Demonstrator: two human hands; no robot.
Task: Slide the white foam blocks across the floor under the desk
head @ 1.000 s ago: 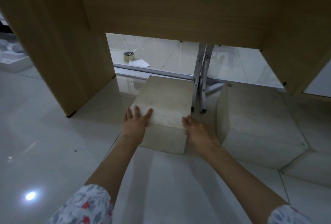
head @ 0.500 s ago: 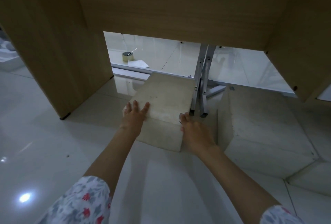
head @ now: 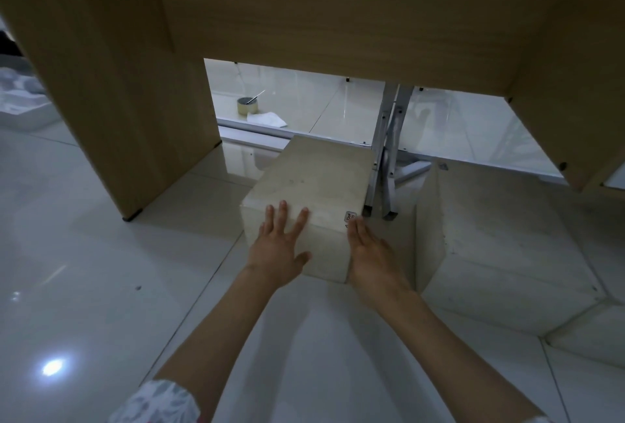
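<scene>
A white foam block (head: 314, 179) lies on the glossy tiled floor under the wooden desk (head: 338, 6). My left hand (head: 279, 246) presses flat against its near face, fingers straight and reaching over the top edge. My right hand (head: 370, 253) lies with straight fingers along the block's near right corner, beside a small label. A second, larger foam block (head: 500, 229) stands on the floor just to the right, apart from my hands.
A folded metal frame (head: 385, 155) stands between the two blocks, touching the smaller one's right side. The desk's left side panel (head: 111, 84) and right panel (head: 575, 101) bound the gap. Beyond it, a tape roll (head: 247, 106) and white paper (head: 267, 119) lie on the floor.
Both hands and the smaller block have moved forward, deeper under the desk. My left hand shifted from the top edge down onto the near face.
</scene>
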